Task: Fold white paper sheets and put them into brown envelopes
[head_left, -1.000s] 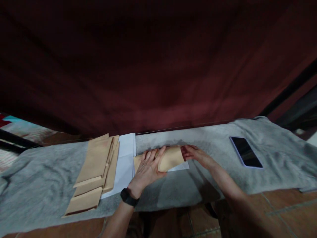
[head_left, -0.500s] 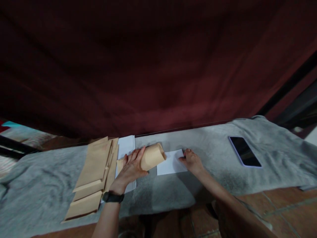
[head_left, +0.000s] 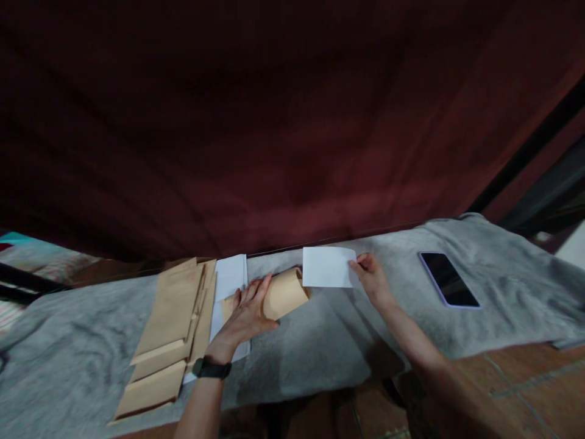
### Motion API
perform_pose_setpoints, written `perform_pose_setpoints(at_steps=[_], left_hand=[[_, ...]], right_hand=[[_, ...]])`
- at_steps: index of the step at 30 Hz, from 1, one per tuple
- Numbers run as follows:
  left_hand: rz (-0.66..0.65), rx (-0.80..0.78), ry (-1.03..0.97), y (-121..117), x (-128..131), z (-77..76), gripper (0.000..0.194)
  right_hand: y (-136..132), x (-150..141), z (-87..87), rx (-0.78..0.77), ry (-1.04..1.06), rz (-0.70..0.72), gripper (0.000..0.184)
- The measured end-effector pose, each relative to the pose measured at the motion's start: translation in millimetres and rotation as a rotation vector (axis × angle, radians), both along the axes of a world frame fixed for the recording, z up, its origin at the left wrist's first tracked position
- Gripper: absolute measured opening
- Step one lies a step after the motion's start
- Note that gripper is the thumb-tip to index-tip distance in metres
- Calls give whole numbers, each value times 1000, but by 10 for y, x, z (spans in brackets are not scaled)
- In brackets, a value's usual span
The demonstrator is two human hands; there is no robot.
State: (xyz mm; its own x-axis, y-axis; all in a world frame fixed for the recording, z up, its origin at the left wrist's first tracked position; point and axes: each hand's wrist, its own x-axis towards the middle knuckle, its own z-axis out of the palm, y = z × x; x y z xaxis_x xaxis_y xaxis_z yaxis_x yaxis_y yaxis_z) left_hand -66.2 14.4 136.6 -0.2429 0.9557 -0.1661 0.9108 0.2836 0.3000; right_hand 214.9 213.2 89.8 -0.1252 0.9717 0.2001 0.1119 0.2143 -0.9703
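My left hand (head_left: 250, 316), with a dark watch on its wrist, squeezes a brown paper envelope (head_left: 284, 297). The envelope bulges, and its mouth gapes toward the right. Between the thumb and fingers of my right hand (head_left: 372, 277) is a white sheet of paper (head_left: 328, 267), held by its right end. The sheet is raised off the cloth, and its left edge is close to the envelope's mouth; I cannot tell whether they touch. White papers (head_left: 231, 274) lie under and behind my left hand.
Several brown envelopes (head_left: 171, 305) lie in an overlapping pile at the left. A phone with a lilac edge (head_left: 448, 279) rests at the right. Grey cloth (head_left: 315, 353) covers the long surface, with a dark red curtain (head_left: 292, 134) hanging behind it.
My right hand has lifted the white sheet off the cloth and moved it up and slightly right. My left hand stays on the envelope, whose mouth has shifted slightly right.
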Motion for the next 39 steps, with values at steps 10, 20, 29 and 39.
perform_pose_setpoints(at_steps=[10, 20, 29, 39], left_hand=[[-16, 13, -31, 5, -1, -38, 115], [-29, 26, 20, 47, 11, -18, 112], [-34, 14, 13, 84, 1, -68, 115], [-39, 23, 29, 114, -17, -144, 117]], right_hand=[[-155, -56, -25, 18, -133, 196, 25], [43, 57, -120, -119, -92, 328, 38], [105, 143, -110, -226, -39, 408, 46], [88, 188, -77, -253, -41, 410, 41]])
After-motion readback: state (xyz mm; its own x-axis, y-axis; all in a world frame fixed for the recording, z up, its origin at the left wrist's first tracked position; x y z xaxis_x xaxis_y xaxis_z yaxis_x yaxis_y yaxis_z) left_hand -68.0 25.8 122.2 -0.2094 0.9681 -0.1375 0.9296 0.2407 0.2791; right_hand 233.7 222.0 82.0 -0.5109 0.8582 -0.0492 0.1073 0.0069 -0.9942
